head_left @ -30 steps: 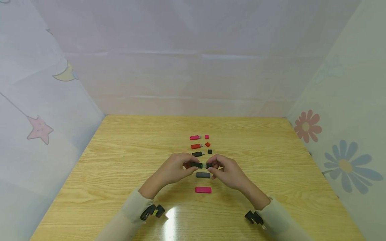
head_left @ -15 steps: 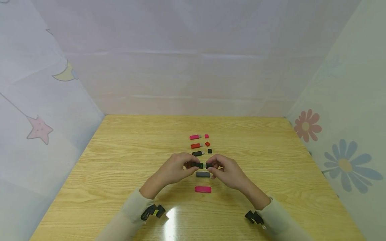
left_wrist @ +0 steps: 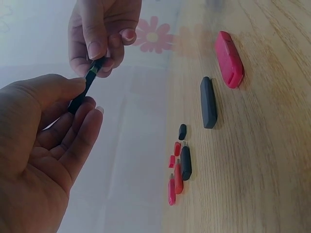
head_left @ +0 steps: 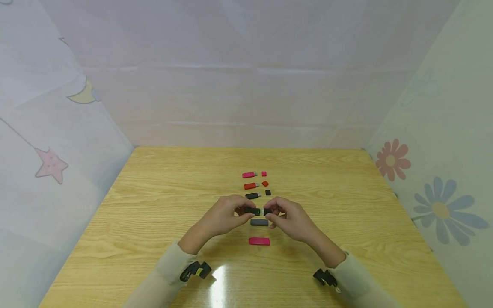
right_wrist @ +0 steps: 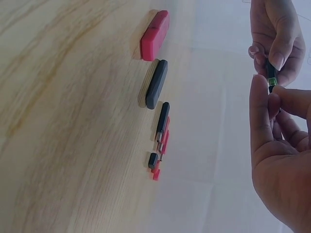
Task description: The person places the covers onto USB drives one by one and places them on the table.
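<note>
In the head view, my left hand [head_left: 226, 216] pinches a black USB stick [head_left: 253, 211] between thumb and fingers, a little above the table. Facing it, my right hand [head_left: 290, 219] pinches a small black cap [head_left: 267, 211] at the stick's connector end. A short pale strip of connector shows between stick and cap. Green shows near the join in the right wrist view, where fingertips hide most of the cap. Just below the hands lies a grey USB stick [head_left: 259, 222]. Nearer the front is a pink USB stick [head_left: 259, 241].
Beyond the hands lie uncapped USB sticks: one black [head_left: 252, 196], one red [head_left: 251, 185], one pink [head_left: 249, 175]. Their caps sit to their right: black [head_left: 268, 192], red [head_left: 265, 183], pink [head_left: 263, 173]. Patterned sheets [head_left: 246, 98] rise around the wooden table [head_left: 161, 179].
The gap between the black stick and its cap has narrowed slightly, with less connector showing. Both hands stay almost in place; the things on the table have not moved.
</note>
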Demonstrator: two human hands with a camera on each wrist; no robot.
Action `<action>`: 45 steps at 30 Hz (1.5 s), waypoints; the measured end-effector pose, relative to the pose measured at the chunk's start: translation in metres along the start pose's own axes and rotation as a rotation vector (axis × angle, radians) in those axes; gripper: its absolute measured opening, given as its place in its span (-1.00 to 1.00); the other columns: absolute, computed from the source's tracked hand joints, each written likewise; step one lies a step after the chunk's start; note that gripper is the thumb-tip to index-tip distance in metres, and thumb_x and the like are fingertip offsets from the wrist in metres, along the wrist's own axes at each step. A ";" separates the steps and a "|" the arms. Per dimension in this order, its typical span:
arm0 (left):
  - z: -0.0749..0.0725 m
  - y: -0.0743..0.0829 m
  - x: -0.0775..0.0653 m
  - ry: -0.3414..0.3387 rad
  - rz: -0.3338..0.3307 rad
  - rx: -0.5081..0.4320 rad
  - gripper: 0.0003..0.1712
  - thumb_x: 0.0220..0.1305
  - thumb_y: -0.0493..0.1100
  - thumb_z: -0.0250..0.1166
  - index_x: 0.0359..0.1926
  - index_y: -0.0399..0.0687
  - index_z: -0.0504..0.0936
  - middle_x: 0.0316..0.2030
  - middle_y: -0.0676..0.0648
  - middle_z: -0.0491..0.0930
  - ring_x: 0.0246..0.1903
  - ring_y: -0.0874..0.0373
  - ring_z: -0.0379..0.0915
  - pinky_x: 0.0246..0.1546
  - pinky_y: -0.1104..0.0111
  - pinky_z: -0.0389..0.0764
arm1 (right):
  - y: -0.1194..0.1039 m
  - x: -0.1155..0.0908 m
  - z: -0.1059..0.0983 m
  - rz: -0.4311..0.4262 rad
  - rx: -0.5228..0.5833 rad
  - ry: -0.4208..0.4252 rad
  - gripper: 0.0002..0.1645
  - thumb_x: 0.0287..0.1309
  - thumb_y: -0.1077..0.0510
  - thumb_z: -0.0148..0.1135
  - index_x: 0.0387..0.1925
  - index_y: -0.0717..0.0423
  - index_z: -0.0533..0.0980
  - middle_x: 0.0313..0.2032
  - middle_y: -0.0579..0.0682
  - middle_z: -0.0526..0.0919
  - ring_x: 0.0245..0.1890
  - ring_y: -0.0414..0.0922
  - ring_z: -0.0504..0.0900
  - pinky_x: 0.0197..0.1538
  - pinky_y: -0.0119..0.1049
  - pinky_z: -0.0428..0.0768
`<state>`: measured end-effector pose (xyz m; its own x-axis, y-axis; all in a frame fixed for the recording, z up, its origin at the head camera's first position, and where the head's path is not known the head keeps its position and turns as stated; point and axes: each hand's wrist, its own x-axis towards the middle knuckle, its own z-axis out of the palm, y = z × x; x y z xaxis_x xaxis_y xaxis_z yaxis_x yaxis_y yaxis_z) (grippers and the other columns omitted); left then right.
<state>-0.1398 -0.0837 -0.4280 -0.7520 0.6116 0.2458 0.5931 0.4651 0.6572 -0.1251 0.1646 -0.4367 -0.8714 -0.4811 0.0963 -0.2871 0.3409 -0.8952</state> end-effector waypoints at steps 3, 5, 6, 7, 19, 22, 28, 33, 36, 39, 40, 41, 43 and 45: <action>0.000 0.000 0.000 -0.001 -0.003 -0.005 -0.78 0.36 -0.17 0.37 0.00 -0.06 0.71 -0.17 0.07 0.71 -0.32 0.37 0.54 -0.17 0.43 0.63 | 0.000 0.000 0.000 -0.004 -0.002 -0.005 -0.79 0.36 0.30 0.25 -0.01 0.22 0.55 -0.28 0.17 0.61 -0.35 0.12 0.69 -0.24 -0.09 0.73; 0.000 0.001 0.000 -0.003 -0.005 -0.008 -0.79 0.37 -0.17 0.36 0.00 -0.06 0.71 -0.17 0.07 0.71 -0.31 0.37 0.54 -0.17 0.43 0.63 | 0.000 0.000 0.000 -0.008 -0.003 -0.009 -0.79 0.36 0.30 0.25 0.00 0.22 0.55 -0.29 0.16 0.61 -0.35 0.11 0.69 -0.24 -0.09 0.73; 0.000 0.001 0.000 -0.004 -0.006 -0.009 -0.78 0.37 -0.17 0.36 0.00 -0.06 0.71 -0.17 0.07 0.71 -0.31 0.37 0.54 -0.17 0.43 0.63 | 0.000 0.000 0.000 -0.010 -0.003 -0.010 -0.79 0.36 0.30 0.25 0.00 0.22 0.55 -0.29 0.15 0.61 -0.35 0.11 0.69 -0.24 -0.09 0.73; 0.000 0.001 0.000 -0.005 -0.007 -0.010 -0.78 0.37 -0.17 0.36 0.00 -0.06 0.71 -0.17 0.07 0.71 -0.31 0.37 0.54 -0.18 0.43 0.63 | -0.001 0.000 0.000 -0.012 -0.004 -0.010 -0.79 0.36 0.29 0.25 0.00 0.22 0.55 -0.29 0.14 0.61 -0.35 0.11 0.69 -0.24 -0.09 0.73; 0.000 0.003 0.001 -0.013 0.010 -0.007 -0.79 0.36 -0.18 0.37 -0.02 -0.10 0.72 -0.19 0.03 0.72 -0.36 0.37 0.53 -0.28 0.48 0.61 | -0.002 -0.002 -0.001 -0.027 0.016 -0.022 -0.77 0.37 0.30 0.24 0.02 0.24 0.54 -0.26 0.15 0.60 -0.33 0.05 0.69 -0.22 -0.10 0.73; 0.001 0.003 0.001 -0.013 0.011 -0.005 -0.79 0.36 -0.18 0.38 -0.02 -0.10 0.72 -0.20 0.04 0.71 -0.37 0.37 0.52 -0.30 0.48 0.60 | -0.002 -0.002 0.000 -0.028 0.019 -0.023 -0.77 0.37 0.29 0.24 0.02 0.24 0.54 -0.26 0.17 0.60 -0.33 0.04 0.69 -0.21 -0.10 0.73; 0.002 0.005 0.000 -0.014 0.005 0.000 -0.79 0.35 -0.18 0.38 -0.03 -0.10 0.72 -0.24 0.05 0.70 -0.39 0.37 0.50 -0.34 0.49 0.59 | -0.002 -0.003 0.000 -0.039 0.026 -0.024 -0.77 0.37 0.29 0.24 0.02 0.24 0.55 -0.26 0.18 0.60 -0.32 0.08 0.68 -0.22 -0.09 0.73; 0.002 0.006 0.001 -0.019 -0.001 -0.001 -0.80 0.34 -0.19 0.39 -0.04 -0.10 0.72 -0.26 0.06 0.70 -0.40 0.37 0.50 -0.35 0.48 0.59 | -0.002 -0.002 0.001 -0.041 0.016 -0.022 -0.78 0.37 0.29 0.25 0.01 0.23 0.55 -0.27 0.24 0.60 -0.34 0.10 0.69 -0.23 -0.10 0.73; 0.002 0.007 0.001 -0.025 -0.009 -0.007 -0.80 0.34 -0.20 0.38 -0.04 -0.10 0.72 -0.26 0.05 0.70 -0.40 0.37 0.49 -0.36 0.48 0.58 | -0.003 -0.003 0.001 -0.043 0.015 -0.020 -0.78 0.36 0.30 0.25 0.00 0.24 0.55 -0.27 0.26 0.59 -0.36 0.10 0.70 -0.24 -0.10 0.73; 0.002 0.008 0.001 -0.030 -0.017 -0.016 -0.80 0.35 -0.20 0.38 -0.04 -0.10 0.72 -0.26 0.05 0.70 -0.41 0.37 0.49 -0.36 0.48 0.58 | -0.003 -0.003 0.001 -0.042 0.018 -0.022 -0.79 0.37 0.31 0.24 0.00 0.24 0.54 -0.28 0.26 0.59 -0.36 0.11 0.70 -0.24 -0.10 0.73; 0.002 0.008 0.002 -0.031 -0.019 -0.018 -0.81 0.35 -0.21 0.38 -0.04 -0.10 0.72 -0.25 0.05 0.70 -0.40 0.37 0.49 -0.36 0.48 0.58 | -0.004 -0.003 0.001 -0.041 0.020 -0.023 -0.79 0.37 0.31 0.24 0.00 0.24 0.54 -0.29 0.26 0.58 -0.36 0.12 0.70 -0.24 -0.10 0.73; 0.002 0.008 0.002 -0.033 -0.020 -0.021 -0.81 0.35 -0.21 0.38 -0.04 -0.10 0.72 -0.25 0.05 0.70 -0.40 0.37 0.49 -0.36 0.48 0.58 | -0.004 -0.003 0.001 -0.039 0.020 -0.024 -0.80 0.37 0.31 0.23 0.00 0.24 0.54 -0.29 0.25 0.58 -0.36 0.13 0.70 -0.24 -0.10 0.73; 0.002 0.009 0.002 -0.033 -0.019 -0.024 -0.81 0.35 -0.21 0.38 -0.04 -0.10 0.72 -0.26 0.05 0.69 -0.41 0.37 0.49 -0.37 0.48 0.58 | -0.005 -0.003 0.001 -0.036 0.019 -0.025 -0.80 0.37 0.31 0.23 0.00 0.24 0.54 -0.29 0.23 0.58 -0.36 0.14 0.70 -0.24 -0.10 0.73; 0.003 0.010 0.002 -0.033 -0.018 -0.029 -0.81 0.35 -0.22 0.38 -0.04 -0.10 0.72 -0.26 0.05 0.69 -0.41 0.36 0.48 -0.37 0.48 0.58 | -0.006 -0.003 0.001 -0.035 0.015 -0.025 -0.80 0.37 0.31 0.23 0.00 0.24 0.54 -0.30 0.21 0.58 -0.36 0.14 0.70 -0.24 -0.12 0.73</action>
<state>-0.1350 -0.0761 -0.4229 -0.7521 0.6245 0.2107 0.5710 0.4578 0.6814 -0.1201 0.1637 -0.4322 -0.8506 -0.5125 0.1175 -0.3115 0.3112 -0.8978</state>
